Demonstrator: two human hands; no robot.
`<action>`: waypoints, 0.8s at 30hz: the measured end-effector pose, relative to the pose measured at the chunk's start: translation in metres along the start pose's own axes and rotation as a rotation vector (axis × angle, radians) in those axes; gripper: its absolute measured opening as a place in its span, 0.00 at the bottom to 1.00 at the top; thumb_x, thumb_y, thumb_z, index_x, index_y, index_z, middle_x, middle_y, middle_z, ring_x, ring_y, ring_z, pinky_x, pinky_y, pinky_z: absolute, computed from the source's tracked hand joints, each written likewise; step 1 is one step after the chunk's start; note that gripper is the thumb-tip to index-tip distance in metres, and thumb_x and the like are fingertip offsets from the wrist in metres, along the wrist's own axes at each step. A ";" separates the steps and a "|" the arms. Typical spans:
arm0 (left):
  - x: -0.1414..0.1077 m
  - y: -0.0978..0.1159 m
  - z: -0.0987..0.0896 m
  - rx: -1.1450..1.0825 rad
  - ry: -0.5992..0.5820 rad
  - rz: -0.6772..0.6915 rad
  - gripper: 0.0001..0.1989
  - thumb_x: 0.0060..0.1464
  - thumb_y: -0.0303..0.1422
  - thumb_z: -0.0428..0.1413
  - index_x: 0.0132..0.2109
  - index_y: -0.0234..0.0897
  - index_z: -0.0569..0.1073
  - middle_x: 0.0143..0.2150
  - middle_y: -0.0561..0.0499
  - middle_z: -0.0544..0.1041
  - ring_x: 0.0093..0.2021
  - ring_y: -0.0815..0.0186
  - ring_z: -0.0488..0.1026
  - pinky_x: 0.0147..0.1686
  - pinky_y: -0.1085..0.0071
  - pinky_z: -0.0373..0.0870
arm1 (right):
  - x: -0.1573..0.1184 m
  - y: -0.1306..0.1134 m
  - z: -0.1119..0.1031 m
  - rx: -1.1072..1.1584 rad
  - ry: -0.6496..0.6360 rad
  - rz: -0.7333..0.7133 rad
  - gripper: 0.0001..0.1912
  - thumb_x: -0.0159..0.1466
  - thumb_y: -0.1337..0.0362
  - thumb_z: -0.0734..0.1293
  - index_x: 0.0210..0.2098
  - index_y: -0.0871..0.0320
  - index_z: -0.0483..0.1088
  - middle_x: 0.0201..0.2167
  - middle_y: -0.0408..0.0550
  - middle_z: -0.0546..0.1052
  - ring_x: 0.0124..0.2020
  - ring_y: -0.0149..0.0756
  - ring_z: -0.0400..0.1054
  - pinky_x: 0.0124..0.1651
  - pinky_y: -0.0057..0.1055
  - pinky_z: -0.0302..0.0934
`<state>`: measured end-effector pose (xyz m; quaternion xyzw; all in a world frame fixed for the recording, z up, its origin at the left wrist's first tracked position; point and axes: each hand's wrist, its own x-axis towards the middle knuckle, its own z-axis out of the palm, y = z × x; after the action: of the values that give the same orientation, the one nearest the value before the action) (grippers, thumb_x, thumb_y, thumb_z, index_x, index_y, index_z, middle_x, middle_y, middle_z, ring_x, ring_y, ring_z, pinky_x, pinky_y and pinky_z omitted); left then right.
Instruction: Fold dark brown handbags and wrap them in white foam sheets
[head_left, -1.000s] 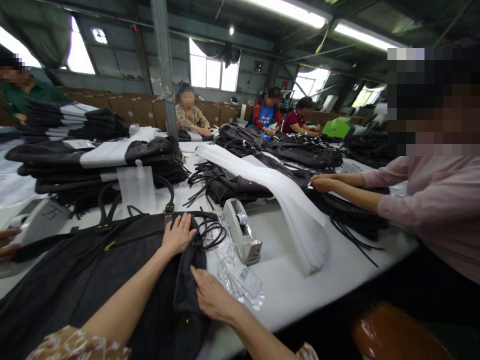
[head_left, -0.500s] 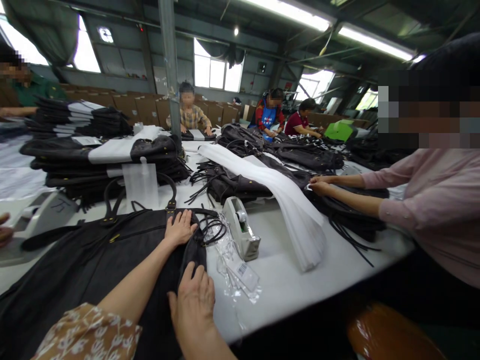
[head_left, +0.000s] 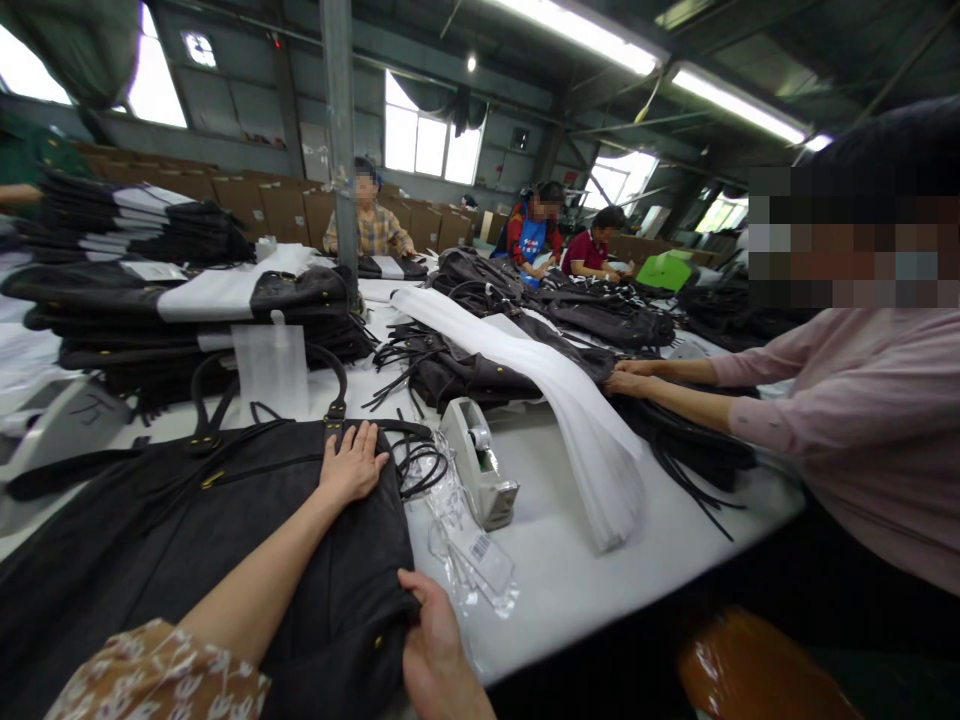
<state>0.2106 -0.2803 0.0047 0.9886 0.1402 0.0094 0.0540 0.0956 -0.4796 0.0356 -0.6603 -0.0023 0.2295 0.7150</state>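
A large black bag (head_left: pixel 247 540) lies flat on the white table, its handles toward the far side. My left hand (head_left: pixel 352 463) rests palm down with fingers out near the bag's upper right corner, below a handle base. At the bag's right edge is my right hand (head_left: pixel 436 640), thumb on top and the other fingers hidden beneath or behind the edge, gripping it. A clear plastic piece (head_left: pixel 271 368) stands by the handles. Right of the bag are a grey tape dispenser (head_left: pixel 480 465) and tags in clear plastic (head_left: pixel 484 562).
Stacked black bags (head_left: pixel 202 310) stand at the back left, beside another dispenser (head_left: pixel 64 420). White foam sheets (head_left: pixel 577 430) drape over bags at centre. A person in pink (head_left: pixel 840 400) handles bags at the right; several others work farther back.
My right hand has moved from lying over the bag's right side to holding its edge lower down, and that side now lies flatter. The view has shifted slightly.
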 end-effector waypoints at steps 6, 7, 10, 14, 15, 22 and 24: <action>-0.006 0.001 0.001 0.040 0.090 0.024 0.33 0.62 0.45 0.35 0.68 0.31 0.47 0.69 0.43 0.48 0.67 0.49 0.46 0.62 0.45 0.40 | -0.013 -0.011 -0.033 -0.089 -0.171 -0.018 0.28 0.62 0.44 0.59 0.47 0.60 0.72 0.37 0.51 0.77 0.39 0.41 0.71 0.42 0.37 0.66; -0.007 0.001 0.001 0.044 0.092 0.023 0.33 0.62 0.45 0.35 0.68 0.31 0.47 0.70 0.42 0.48 0.67 0.48 0.46 0.62 0.45 0.41 | -0.016 -0.016 -0.041 -0.114 -0.218 -0.001 0.28 0.62 0.44 0.60 0.47 0.60 0.72 0.36 0.51 0.77 0.37 0.40 0.71 0.42 0.37 0.65; -0.007 0.001 0.002 0.051 0.088 0.024 0.33 0.62 0.45 0.35 0.68 0.31 0.47 0.70 0.42 0.48 0.67 0.48 0.46 0.61 0.45 0.42 | -0.023 -0.027 -0.055 -0.207 -0.333 0.005 0.27 0.58 0.46 0.65 0.48 0.59 0.72 0.34 0.49 0.77 0.37 0.40 0.71 0.42 0.37 0.65; -0.007 0.001 0.002 0.054 0.086 0.023 0.33 0.62 0.45 0.35 0.68 0.31 0.46 0.70 0.42 0.47 0.67 0.48 0.46 0.61 0.45 0.42 | -0.030 -0.029 -0.047 -0.391 -0.311 -0.093 0.28 0.58 0.45 0.66 0.50 0.57 0.70 0.41 0.51 0.76 0.43 0.43 0.69 0.46 0.37 0.64; -0.007 0.001 0.002 0.051 0.084 0.021 0.33 0.62 0.45 0.35 0.68 0.31 0.47 0.70 0.42 0.47 0.67 0.48 0.46 0.62 0.45 0.41 | -0.031 -0.028 -0.042 -0.438 -0.274 -0.112 0.29 0.57 0.45 0.67 0.51 0.57 0.70 0.42 0.51 0.76 0.44 0.43 0.69 0.46 0.37 0.64; -0.006 0.003 0.002 -0.001 0.097 0.003 0.32 0.62 0.45 0.37 0.68 0.34 0.46 0.70 0.43 0.48 0.67 0.49 0.46 0.62 0.45 0.38 | 0.018 -0.042 -0.022 -0.455 -0.091 -0.082 0.30 0.61 0.39 0.58 0.34 0.62 0.74 0.26 0.48 0.75 0.31 0.36 0.69 0.33 0.29 0.63; -0.006 0.004 0.002 -0.013 0.107 -0.004 0.32 0.62 0.45 0.37 0.68 0.34 0.47 0.70 0.43 0.48 0.67 0.49 0.46 0.63 0.45 0.38 | 0.041 -0.049 -0.014 -0.448 -0.132 -0.054 0.29 0.60 0.40 0.59 0.31 0.62 0.74 0.23 0.46 0.73 0.27 0.34 0.68 0.28 0.26 0.60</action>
<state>0.2061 -0.2857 0.0030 0.9861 0.1447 0.0629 0.0530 0.1529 -0.4805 0.0673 -0.7859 -0.1176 0.2466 0.5548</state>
